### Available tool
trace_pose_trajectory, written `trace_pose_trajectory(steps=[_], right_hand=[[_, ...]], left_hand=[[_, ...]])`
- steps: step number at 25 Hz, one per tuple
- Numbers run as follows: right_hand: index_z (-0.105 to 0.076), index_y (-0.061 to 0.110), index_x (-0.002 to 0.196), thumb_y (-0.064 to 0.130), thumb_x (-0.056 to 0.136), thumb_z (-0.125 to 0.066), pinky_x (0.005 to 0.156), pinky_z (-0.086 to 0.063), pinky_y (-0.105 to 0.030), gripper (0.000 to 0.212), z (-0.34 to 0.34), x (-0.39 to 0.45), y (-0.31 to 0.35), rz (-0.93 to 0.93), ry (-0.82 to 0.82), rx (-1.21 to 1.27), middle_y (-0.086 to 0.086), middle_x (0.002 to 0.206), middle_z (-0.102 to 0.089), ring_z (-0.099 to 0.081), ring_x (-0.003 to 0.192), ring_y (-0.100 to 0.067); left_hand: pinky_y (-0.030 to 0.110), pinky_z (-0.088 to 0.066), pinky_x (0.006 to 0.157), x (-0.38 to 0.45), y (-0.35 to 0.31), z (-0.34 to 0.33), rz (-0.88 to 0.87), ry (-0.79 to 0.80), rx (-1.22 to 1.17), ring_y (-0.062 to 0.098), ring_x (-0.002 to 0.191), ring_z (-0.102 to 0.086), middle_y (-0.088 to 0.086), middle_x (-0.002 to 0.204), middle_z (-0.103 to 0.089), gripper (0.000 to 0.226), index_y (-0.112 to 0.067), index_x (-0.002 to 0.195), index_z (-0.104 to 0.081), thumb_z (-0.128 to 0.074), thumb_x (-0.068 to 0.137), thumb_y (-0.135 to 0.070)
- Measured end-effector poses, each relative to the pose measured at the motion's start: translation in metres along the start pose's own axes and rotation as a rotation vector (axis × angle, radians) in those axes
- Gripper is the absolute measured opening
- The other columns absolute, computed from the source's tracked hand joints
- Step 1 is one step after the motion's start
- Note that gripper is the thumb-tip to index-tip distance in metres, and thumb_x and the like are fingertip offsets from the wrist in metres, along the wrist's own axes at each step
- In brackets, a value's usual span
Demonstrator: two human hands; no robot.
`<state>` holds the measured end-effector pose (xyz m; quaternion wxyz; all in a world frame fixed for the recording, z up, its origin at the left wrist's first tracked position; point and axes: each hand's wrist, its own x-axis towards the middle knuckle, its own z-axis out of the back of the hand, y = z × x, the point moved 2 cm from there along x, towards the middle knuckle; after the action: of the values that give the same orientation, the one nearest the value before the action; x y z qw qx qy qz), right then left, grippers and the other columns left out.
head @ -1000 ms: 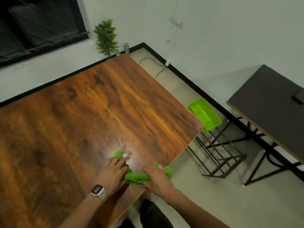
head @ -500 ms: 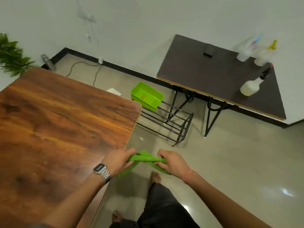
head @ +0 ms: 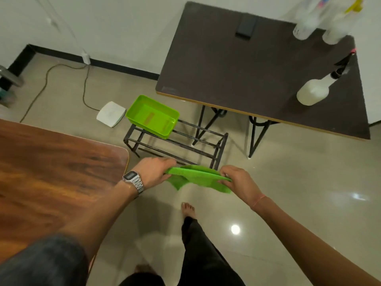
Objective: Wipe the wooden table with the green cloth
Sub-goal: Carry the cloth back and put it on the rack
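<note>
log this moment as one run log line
left hand: grips green cloth | right hand: grips cloth | cloth: off wooden table

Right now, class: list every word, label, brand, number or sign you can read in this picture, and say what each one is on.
No text can be read.
Wristwatch display: digits too small and blurred.
Spray bottle at the dark table's far corner: coloured label, blurred.
Green tray: reddish patch inside, no legible writing.
Green cloth: no print visible.
</note>
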<state>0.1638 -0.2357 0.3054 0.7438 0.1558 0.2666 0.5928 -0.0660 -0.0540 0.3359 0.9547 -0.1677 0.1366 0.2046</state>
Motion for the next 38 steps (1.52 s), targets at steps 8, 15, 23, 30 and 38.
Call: trace_pose_trajectory(steps=[8, 15, 23, 30, 38], right_hand=[[-0.057, 0.016, 0.093, 0.009, 0.083, -0.070, 0.058, -0.037, -0.030, 0.018, -0.027, 0.084, -0.072, -0.141, 0.042, -0.043, -0.003, 0.076, -0.066, -0.059, 0.068, -0.027], [-0.057, 0.015, 0.090, 0.010, 0.086, -0.070, 0.072, -0.052, -0.036, 0.015, -0.047, 0.149, -0.104, -0.216, 0.044, 0.066, -0.006, 0.082, -0.067, -0.065, 0.077, -0.028], [-0.056, 0.019, 0.085, 0.010, 0.086, -0.072, 0.077, -0.054, -0.034, 0.018, -0.079, 0.164, -0.121, -0.293, 0.079, 0.139, -0.005, 0.087, -0.068, -0.065, 0.081, -0.023], [-0.061, 0.011, 0.092, 0.010, 0.085, -0.071, 0.073, -0.050, -0.034, 0.013, -0.140, 0.141, -0.135, -0.332, 0.200, 0.149, -0.010, 0.090, -0.069, -0.064, 0.080, -0.032], [-0.060, 0.011, 0.099, 0.011, 0.090, -0.067, 0.076, -0.055, -0.039, 0.012, -0.182, 0.140, -0.142, -0.300, 0.281, 0.034, -0.015, 0.097, -0.070, -0.065, 0.085, -0.034]], left_hand=[[0.039, -0.047, 0.069, 0.100, 0.059, -0.037, 0.085, 0.111, -0.053, 0.034, 0.091, -0.059, 0.012, 0.107, -0.058, 0.023, -0.010, 0.106, -0.050, -0.051, 0.084, -0.015], [0.043, -0.044, 0.072, 0.169, 0.107, -0.053, 0.183, -0.017, -0.065, 0.037, 0.096, -0.055, 0.020, 0.107, -0.055, 0.022, -0.006, 0.106, -0.056, -0.054, 0.084, -0.006], [0.039, -0.040, 0.070, 0.184, 0.126, -0.100, 0.184, 0.000, -0.112, 0.037, 0.096, -0.055, 0.017, 0.107, -0.056, 0.017, -0.006, 0.102, -0.058, -0.060, 0.086, -0.007], [0.045, -0.048, 0.080, 0.175, 0.128, -0.163, 0.224, 0.140, -0.062, 0.035, 0.100, -0.054, 0.013, 0.112, -0.055, 0.021, -0.012, 0.110, -0.058, -0.051, 0.091, -0.009], [0.041, -0.041, 0.089, 0.174, 0.127, -0.194, 0.290, 0.238, -0.006, 0.033, 0.110, -0.050, 0.011, 0.117, -0.052, 0.026, -0.016, 0.110, -0.060, -0.045, 0.091, -0.006]])
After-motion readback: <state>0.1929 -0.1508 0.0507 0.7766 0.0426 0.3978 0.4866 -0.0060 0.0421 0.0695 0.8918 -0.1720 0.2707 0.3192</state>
